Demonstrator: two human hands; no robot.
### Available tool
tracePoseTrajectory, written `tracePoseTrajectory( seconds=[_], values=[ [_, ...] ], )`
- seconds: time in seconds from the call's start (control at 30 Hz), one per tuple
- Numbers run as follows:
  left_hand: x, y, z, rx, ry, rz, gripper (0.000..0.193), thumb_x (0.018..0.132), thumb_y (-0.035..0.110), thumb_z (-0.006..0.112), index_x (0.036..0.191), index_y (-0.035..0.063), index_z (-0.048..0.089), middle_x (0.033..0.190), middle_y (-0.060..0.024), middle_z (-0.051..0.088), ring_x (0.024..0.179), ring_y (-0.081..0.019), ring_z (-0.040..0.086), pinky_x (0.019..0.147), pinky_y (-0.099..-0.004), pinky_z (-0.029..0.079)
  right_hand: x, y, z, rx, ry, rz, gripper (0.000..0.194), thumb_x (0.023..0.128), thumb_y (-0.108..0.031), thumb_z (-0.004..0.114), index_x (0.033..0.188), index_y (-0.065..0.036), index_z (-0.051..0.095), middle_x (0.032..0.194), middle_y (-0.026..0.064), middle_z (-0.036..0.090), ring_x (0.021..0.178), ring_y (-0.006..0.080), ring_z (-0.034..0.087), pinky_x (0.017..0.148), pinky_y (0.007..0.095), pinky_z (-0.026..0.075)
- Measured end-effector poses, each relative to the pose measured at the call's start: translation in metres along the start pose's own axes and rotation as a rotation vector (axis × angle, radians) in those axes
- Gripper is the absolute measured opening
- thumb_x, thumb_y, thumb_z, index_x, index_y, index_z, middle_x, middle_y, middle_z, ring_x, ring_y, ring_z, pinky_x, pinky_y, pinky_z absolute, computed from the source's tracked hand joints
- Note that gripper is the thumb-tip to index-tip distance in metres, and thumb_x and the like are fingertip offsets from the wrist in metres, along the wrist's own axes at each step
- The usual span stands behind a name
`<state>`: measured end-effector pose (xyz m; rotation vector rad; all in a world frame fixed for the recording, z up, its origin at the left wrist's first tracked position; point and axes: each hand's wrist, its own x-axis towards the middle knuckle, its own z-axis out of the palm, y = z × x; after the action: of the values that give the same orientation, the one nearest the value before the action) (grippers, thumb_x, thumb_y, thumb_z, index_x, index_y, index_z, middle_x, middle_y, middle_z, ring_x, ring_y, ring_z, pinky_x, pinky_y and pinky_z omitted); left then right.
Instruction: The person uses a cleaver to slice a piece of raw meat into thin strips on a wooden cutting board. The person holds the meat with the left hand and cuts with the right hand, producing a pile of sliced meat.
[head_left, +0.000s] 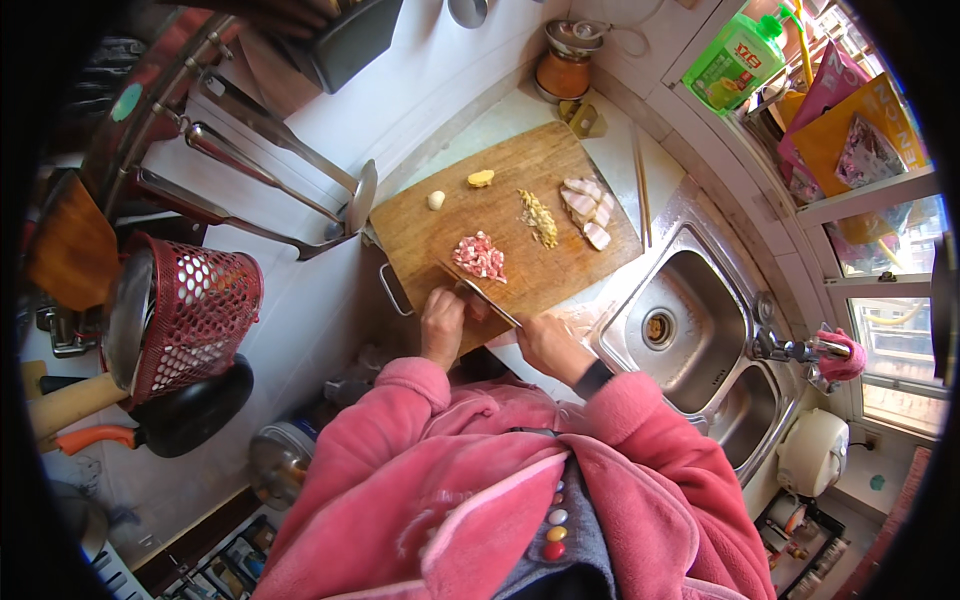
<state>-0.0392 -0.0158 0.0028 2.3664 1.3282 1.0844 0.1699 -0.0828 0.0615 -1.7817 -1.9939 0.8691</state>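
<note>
My right hand (555, 349) grips a kitchen knife (489, 301), its blade seen nearly edge-on over the near edge of a wooden cutting board (517, 154). Beside the blade, the curled fingers of my left hand (442, 319) hold down a piece of raw meat (477, 307), partly hidden. Just beyond the knife lies a pile of diced raw meat (480, 256). Farther right are a heap of chopped yellowish bits (538, 219), perhaps ginger or garlic, and several slices of fatty pork (589, 210). A peeled garlic clove (436, 200) and a yellow ginger piece (480, 178) sit toward the back.
Wooden chopsticks (643, 191) lie right of the board, beside a stainless-steel double sink (679, 322) with a faucet (795, 349). Ladles and a skimmer (364, 196) hang at left, above a red perforated basket (202, 315) and a black pan (195, 420). Green detergent (731, 64) stands back right.
</note>
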Motion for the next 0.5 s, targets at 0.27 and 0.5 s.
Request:
tracePoseTrajectory(
  seconds=[0.27, 0.5],
  values=[
    [-0.005, -0.001, -0.005, 0.010, -0.009, 0.028, 0.016, 0.079, 0.001, 0.063, 0.093, 0.0066, 0.069, 0.093, -0.0099, 0.062, 0.100, -0.0335, 0.061, 0.087, -0.0423, 0.053, 0.000, -0.012, 0.003, -0.061, -0.011, 0.071, 0.019, 0.092, -0.013, 0.051, 0.086, -0.004, 0.067, 0.071, 0.0266, 0.067, 0.068, 0.0462, 0.068, 0.063, 0.0561, 0.054],
    [-0.005, 0.000, -0.009, 0.019, -0.069, 0.014, 0.021, 0.082, 0.003, 0.062, 0.101, 0.0058, 0.070, 0.100, -0.0091, 0.064, 0.103, -0.0307, 0.061, 0.090, -0.0403, 0.052, -0.030, -0.008, -0.024, -0.026, -0.047, 0.049, 0.018, 0.091, -0.011, 0.053, 0.087, -0.002, 0.068, 0.074, 0.0271, 0.067, 0.071, 0.0468, 0.068, 0.067, 0.0571, 0.054]
  ],
)
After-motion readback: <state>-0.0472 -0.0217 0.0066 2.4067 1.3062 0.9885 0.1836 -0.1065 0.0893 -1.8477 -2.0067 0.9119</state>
